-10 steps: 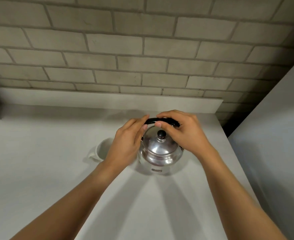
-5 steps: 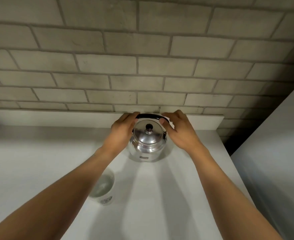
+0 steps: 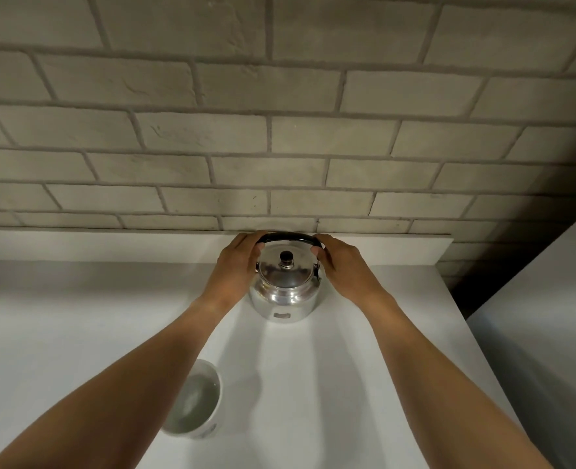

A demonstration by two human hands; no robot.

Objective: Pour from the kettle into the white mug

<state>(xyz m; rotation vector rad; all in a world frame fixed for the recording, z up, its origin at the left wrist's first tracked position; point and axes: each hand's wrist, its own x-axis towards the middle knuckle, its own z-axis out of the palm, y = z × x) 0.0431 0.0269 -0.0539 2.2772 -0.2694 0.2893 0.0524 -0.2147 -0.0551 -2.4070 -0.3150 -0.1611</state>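
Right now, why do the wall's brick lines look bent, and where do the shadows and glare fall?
Head view: the wide-angle lens bows the brick wall; bright glare sits on the kettle lid; soft forearm shadows streak the counter toward the camera; the right corner falls dark; the white mug looks sharp.

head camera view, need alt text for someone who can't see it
Both hands, left hand and right hand, hold the black handle of a steel kettle standing upright at the back of a white counter by a brick wall. A white mug holding water sits nearer, partly hidden under the left forearm.
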